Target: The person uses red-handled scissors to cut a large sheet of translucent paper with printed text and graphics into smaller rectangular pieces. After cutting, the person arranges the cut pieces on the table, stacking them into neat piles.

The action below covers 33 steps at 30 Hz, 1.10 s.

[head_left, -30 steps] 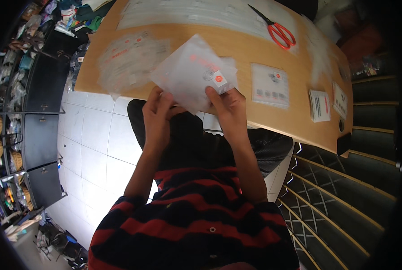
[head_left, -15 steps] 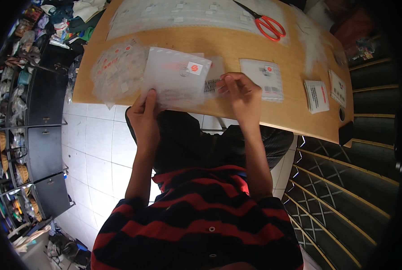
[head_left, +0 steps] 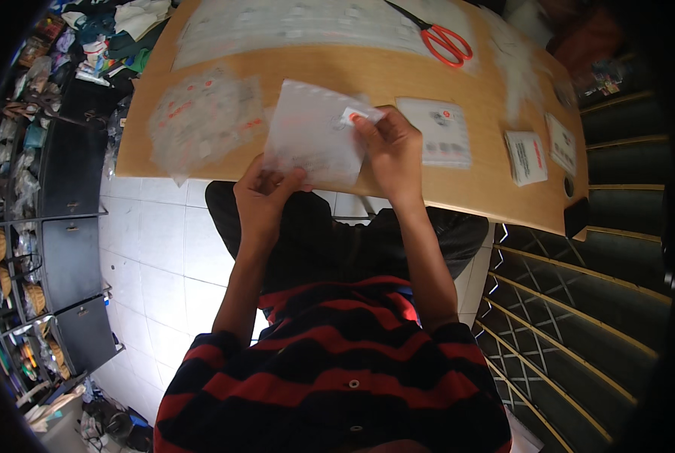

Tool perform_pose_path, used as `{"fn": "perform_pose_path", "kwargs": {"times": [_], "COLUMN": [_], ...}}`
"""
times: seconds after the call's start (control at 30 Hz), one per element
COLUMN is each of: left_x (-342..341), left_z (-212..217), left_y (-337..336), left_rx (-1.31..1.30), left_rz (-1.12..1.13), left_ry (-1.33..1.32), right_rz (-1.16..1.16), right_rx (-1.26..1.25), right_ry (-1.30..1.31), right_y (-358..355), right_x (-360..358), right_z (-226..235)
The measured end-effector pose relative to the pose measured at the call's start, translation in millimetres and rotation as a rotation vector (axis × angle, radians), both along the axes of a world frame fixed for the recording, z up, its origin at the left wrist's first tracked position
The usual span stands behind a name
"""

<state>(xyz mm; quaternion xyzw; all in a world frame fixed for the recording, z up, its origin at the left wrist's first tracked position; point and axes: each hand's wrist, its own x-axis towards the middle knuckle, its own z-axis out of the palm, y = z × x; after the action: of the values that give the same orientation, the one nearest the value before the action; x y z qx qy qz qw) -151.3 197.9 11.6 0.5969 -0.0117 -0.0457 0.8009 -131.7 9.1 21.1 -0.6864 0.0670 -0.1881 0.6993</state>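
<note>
Just above the table's near edge I hold a whitish, translucent envelope (head_left: pixel 307 132) with a pale striped border and a small white-and-orange label. My left hand (head_left: pixel 263 195) is closed on its lower left edge, thumb on the front. At the upper right, my right hand (head_left: pixel 395 155) pinches the corner beside the label, its thumb partly covering it. Whatever lies behind the envelope is hidden. Left of it, a loose heap of translucent sleeves with red print (head_left: pixel 198 124) is spread on the table. A neat stack of similar envelopes (head_left: pixel 447 140) sits right of my right hand.
Red-handled scissors (head_left: pixel 447 45) lie toward the back of the wooden table (head_left: pixel 496 177). Translucent printed sheets (head_left: pixel 277 30) cover its far side. Two small card stacks (head_left: pixel 526 157) are at the right. Dark cabinets (head_left: pixel 81 257) stand left, a folding metal gate (head_left: pixel 534 317) right.
My right hand has moved left, from beside the envelope onto its upper right corner. The envelope has tilted and shifted slightly right, and my left hand has slid along its lower edge.
</note>
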Motion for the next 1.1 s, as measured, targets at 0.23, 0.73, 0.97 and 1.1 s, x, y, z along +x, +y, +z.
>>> {"fn": "perform_pose_path", "kwargs": {"times": [0.23, 0.73, 0.97, 1.1], "left_x": [10, 23, 31, 34], "left_z": [10, 16, -3, 0], "left_y": [5, -39, -45, -48], "left_rx": [0.203, 0.582, 0.764, 0.959], "left_rz": [0.097, 0.056, 0.089, 0.081], "left_ry": [-0.006, -0.088, -0.345, -0.401], "right_rz": [-0.282, -0.196, -0.23, -0.206], "right_rx": [-0.333, -0.867, -0.731, -0.781], "right_ry": [0.043, 0.209, 0.164, 0.221], "right_y": [-111, -156, -156, -162], "right_x": [3, 12, 6, 5], "right_z": [14, 2, -5, -6]}}
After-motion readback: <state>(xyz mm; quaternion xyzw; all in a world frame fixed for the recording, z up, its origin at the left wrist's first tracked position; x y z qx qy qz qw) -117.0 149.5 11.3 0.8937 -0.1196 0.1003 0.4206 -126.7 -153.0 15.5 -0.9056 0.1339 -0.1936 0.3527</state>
